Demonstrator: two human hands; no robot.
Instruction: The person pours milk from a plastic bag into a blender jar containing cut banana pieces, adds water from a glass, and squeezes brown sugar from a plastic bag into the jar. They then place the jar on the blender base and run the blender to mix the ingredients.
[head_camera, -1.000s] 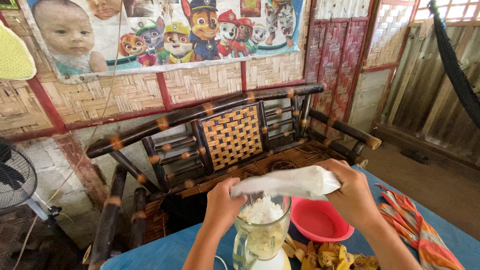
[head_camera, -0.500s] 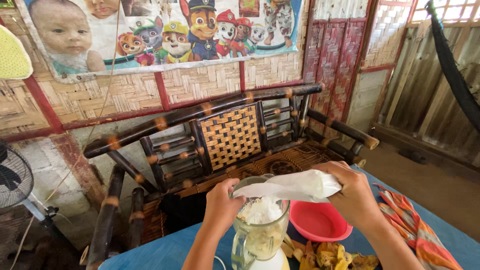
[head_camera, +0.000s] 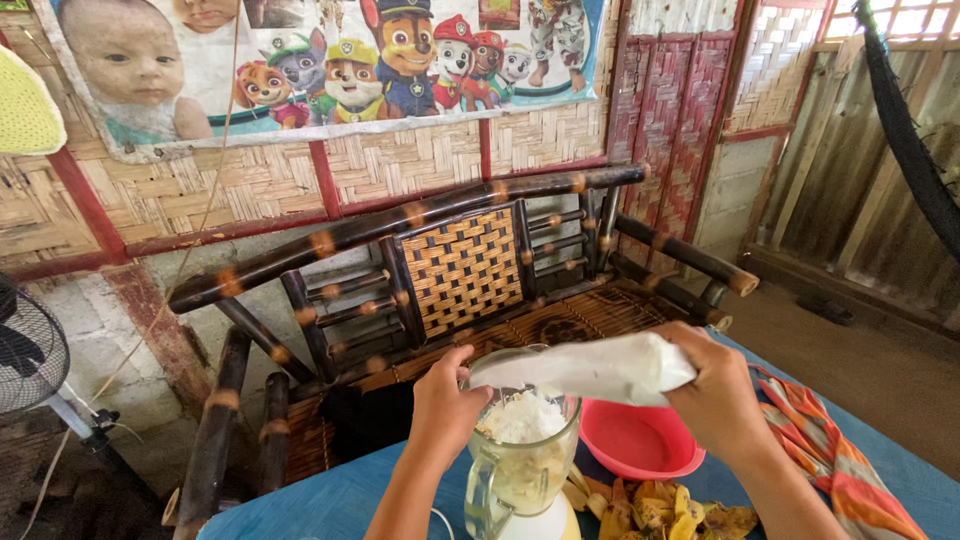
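Bright daylight, strongest from the slatted opening (head_camera: 915, 20) far right. Soft shadows under the bamboo bench (head_camera: 450, 270). Wide-angle bending at edges. Mostly sharp; slight blur on the white bag (head_camera: 590, 368). No harsh glare.

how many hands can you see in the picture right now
2. The left hand grips the mouth end of a white bag over the blender jar; the right hand holds the bag's other end.

Blue table (head_camera: 330, 505) carries blender jar (head_camera: 518, 470), red bowl (head_camera: 638, 440), peels (head_camera: 665, 512), striped cloth (head_camera: 835, 465) (right edge).
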